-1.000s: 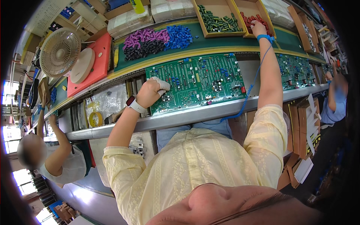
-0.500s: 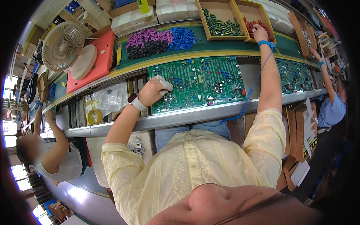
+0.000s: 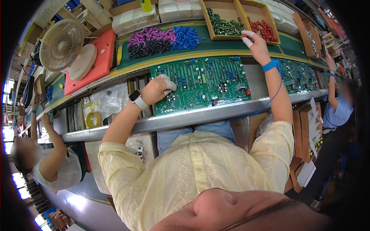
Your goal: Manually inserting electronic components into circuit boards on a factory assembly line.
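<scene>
My left hand (image 3: 156,91), with white finger covers and a watch (image 3: 137,99) on its wrist, rests curled at the left part of a green circuit board (image 3: 187,99). Its fingertips press together there; what they hold, if anything, is hidden. A second green circuit board (image 3: 226,95) adjoins it on the right. My right hand (image 3: 259,49), also in finger covers and wearing a blue wrist strap (image 3: 269,66), pinches a small red component (image 3: 244,35). It hovers just in front of two cardboard boxes, one of red components (image 3: 263,30), the other of green components (image 3: 221,22).
Purple (image 3: 151,36), black (image 3: 148,49) and blue components (image 3: 185,37) lie heaped on the green bench. A fan (image 3: 61,44) stands at the left. More circuit boards (image 3: 298,77) sit on the rail at right. A person (image 3: 58,161) works at each side. The strap's blue cord (image 3: 280,86) hangs beside my right forearm.
My right hand has come out of the box of red components, moving left and nearer, with a red component in its fingertips. My left hand stays at the board.
</scene>
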`<act>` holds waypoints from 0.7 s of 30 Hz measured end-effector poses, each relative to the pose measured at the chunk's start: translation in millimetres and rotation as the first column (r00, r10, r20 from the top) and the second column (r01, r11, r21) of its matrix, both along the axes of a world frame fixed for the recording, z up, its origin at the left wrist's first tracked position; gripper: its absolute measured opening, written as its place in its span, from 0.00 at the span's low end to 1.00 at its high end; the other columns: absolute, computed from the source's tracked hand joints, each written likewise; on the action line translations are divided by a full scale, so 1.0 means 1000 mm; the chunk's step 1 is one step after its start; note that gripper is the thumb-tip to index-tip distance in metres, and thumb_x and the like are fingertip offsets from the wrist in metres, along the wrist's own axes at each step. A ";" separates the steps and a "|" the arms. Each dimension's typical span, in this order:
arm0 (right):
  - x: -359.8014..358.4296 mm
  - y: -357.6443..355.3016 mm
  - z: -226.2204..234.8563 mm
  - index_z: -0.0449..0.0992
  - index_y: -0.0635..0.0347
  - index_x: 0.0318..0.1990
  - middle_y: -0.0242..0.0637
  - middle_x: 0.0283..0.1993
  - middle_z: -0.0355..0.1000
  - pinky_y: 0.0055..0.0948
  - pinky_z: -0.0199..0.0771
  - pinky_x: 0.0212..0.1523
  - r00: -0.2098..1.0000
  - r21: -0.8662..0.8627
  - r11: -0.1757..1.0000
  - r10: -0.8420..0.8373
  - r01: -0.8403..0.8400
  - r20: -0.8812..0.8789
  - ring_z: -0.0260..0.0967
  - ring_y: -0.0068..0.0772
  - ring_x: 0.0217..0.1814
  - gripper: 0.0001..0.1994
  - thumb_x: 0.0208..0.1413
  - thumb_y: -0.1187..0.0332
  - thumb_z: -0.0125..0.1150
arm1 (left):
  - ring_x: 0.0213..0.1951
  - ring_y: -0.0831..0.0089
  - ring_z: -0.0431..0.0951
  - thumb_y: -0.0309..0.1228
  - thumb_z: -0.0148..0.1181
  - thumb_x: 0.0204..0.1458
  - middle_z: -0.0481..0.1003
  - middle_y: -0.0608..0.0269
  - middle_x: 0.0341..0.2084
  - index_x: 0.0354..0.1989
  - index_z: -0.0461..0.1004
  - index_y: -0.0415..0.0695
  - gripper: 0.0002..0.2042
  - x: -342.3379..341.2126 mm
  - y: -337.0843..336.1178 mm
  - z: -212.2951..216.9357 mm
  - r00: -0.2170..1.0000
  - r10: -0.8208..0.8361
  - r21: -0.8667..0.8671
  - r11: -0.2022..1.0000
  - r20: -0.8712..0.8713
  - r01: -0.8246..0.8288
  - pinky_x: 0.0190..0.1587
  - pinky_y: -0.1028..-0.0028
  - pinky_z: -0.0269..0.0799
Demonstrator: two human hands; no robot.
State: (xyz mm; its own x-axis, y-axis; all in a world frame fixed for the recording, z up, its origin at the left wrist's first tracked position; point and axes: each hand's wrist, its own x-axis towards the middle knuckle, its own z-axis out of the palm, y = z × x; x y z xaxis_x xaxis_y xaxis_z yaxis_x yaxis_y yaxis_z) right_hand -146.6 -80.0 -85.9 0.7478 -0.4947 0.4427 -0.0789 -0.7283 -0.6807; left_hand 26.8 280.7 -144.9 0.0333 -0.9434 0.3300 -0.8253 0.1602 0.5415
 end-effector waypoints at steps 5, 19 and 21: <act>-0.016 0.021 -0.005 0.70 0.63 0.48 0.35 0.40 0.71 0.21 0.65 0.47 0.994 0.147 0.988 0.070 -0.058 -0.083 0.67 0.24 0.44 0.14 0.53 0.75 0.53 | 0.34 0.61 0.71 0.19 0.59 0.36 0.73 0.61 0.26 0.28 0.75 0.44 0.09 0.007 -0.002 0.000 0.998 -0.043 0.047 0.998 0.042 0.041 0.38 0.67 0.68; -0.033 0.044 -0.015 0.72 0.60 0.46 0.33 0.38 0.72 0.20 0.67 0.40 0.991 0.225 0.970 0.110 -0.091 -0.075 0.67 0.22 0.39 0.13 0.51 0.71 0.56 | 0.35 0.61 0.71 0.19 0.58 0.36 0.72 0.60 0.26 0.29 0.74 0.45 0.10 0.010 -0.005 0.003 0.980 -0.139 0.047 0.990 0.140 0.133 0.37 0.68 0.69; -0.032 0.045 -0.017 0.72 0.60 0.46 0.33 0.38 0.72 0.20 0.67 0.40 0.991 0.216 0.972 0.113 -0.094 -0.078 0.67 0.22 0.38 0.13 0.51 0.71 0.56 | 0.35 0.61 0.71 0.19 0.58 0.37 0.72 0.60 0.26 0.29 0.74 0.46 0.09 0.010 -0.006 0.004 0.974 -0.156 0.051 0.987 0.163 0.150 0.37 0.68 0.69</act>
State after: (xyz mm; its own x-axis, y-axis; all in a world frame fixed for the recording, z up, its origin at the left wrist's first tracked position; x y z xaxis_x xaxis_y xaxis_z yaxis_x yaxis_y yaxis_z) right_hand -178.9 -35.2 -103.1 0.8315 -0.4879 0.2658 -0.0778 -0.5759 -0.8138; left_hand 36.7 274.6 -141.2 -0.1643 -0.9452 0.2823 -0.8714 0.2732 0.4075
